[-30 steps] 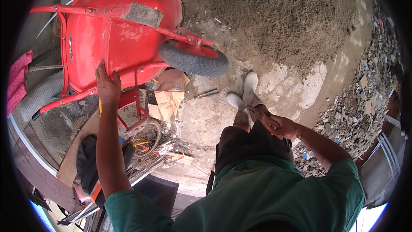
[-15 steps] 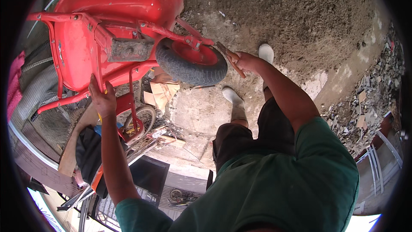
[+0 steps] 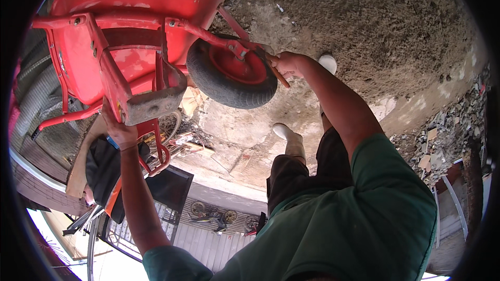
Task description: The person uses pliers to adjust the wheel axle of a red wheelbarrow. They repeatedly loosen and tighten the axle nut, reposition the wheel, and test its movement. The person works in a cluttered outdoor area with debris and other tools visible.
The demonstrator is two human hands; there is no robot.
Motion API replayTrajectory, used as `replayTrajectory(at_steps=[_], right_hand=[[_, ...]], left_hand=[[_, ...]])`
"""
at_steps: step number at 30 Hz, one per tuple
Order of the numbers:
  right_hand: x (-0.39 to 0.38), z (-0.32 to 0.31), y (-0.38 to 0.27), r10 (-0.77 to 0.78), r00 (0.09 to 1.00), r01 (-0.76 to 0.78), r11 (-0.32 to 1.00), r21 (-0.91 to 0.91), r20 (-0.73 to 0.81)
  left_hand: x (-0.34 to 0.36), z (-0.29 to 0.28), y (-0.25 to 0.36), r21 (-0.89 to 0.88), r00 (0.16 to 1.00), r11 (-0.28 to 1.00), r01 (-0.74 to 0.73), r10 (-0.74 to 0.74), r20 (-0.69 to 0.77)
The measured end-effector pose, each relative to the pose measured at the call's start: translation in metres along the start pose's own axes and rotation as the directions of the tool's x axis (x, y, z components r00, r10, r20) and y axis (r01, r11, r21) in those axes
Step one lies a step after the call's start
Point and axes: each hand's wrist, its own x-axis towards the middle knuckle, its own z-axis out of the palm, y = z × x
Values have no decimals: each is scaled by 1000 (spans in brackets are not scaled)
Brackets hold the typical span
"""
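Note:
A red wheelbarrow [image 3: 83,67] is tipped on its side at the left, its underside frame and black-tyred wheel [image 3: 234,75] facing me. My left hand [image 3: 121,131] grips a red leg of the frame, just beside the dirty metal foot piece [image 3: 156,101]; its fingers are partly hidden behind the metal. My right hand [image 3: 290,65] is closed round a tool with an orange-brown handle [image 3: 281,77] and a dark metal head. That head lies against or very near the axle end at the wheel's right side; I cannot tell which.
Loose grey-brown sand or mortar [image 3: 375,26] spreads over the far ground. Broken rubble [image 3: 448,135] lies at the right. A black cloth or bag [image 3: 104,169] and a wooden board [image 3: 80,174] sit below my left hand. White boots [image 3: 285,132] stand near the wheel.
The wheelbarrow has tilted, its foot piece now lower and nearer to me. My left hand has moved down with the frame. The right hand with its tool has shifted slightly up and left.

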Motion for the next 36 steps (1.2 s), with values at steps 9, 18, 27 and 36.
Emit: replayTrajectory(at_steps=[9, 18, 27, 36], right_hand=[[-1, 7, -8, -7, 994, -18, 974, 226, 110], [5, 4, -1, -24, 986, -29, 949, 314, 165], [25, 0, 31, -232, 916, -14, 797, 604, 327], [-3, 19, 8, -217, 930, -15, 785, 619, 298]], left_hand=[[-4, 0, -2, -102, 998, 993, 59, -59, -1], [-24, 11, -44, -75, 999, 997, 29, -28, 24], [-37, 13, -70, 124, 995, 987, -101, 98, 30], [-32, 10, -55, 142, 994, 984, -108, 107, 18]])
